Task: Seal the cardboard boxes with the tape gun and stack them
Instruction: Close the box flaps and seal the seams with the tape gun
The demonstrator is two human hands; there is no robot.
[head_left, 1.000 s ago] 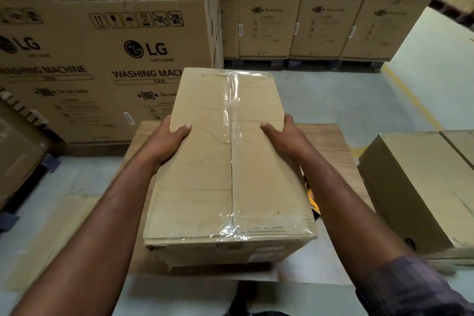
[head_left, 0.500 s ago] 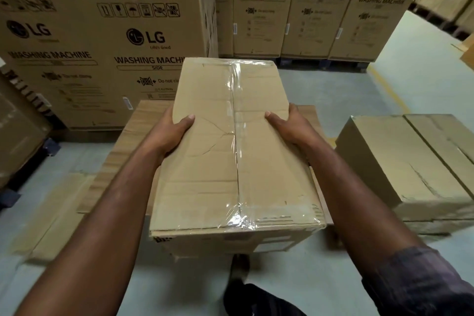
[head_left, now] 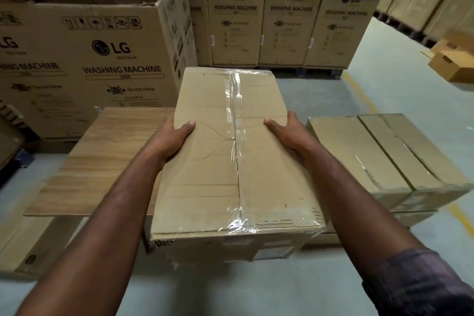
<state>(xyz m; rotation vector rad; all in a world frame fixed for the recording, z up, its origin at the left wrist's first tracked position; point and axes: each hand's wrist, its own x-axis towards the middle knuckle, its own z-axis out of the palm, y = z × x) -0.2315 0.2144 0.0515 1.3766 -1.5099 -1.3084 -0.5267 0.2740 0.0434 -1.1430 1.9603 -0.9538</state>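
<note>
Head: taped box (head_left: 220, 167) between hands (head_left: 175, 137) (head_left: 288, 129)

The sealed box (head_left: 205, 182) is plain brown cardboard, long and narrow, its flaps closed under clear tape (head_left: 236, 136) along the centre seam (wrinkled at the near edge). Creases cross its top. The left hand (head_left: 174, 138) and the right hand (head_left: 288, 131) grip its long sides, holding it level over the wooden table's (head_left: 107, 151) right end. Right of the table, a second taped box (head_left: 379, 161) sits stacked on a lower box (head_left: 418, 217).
</note>
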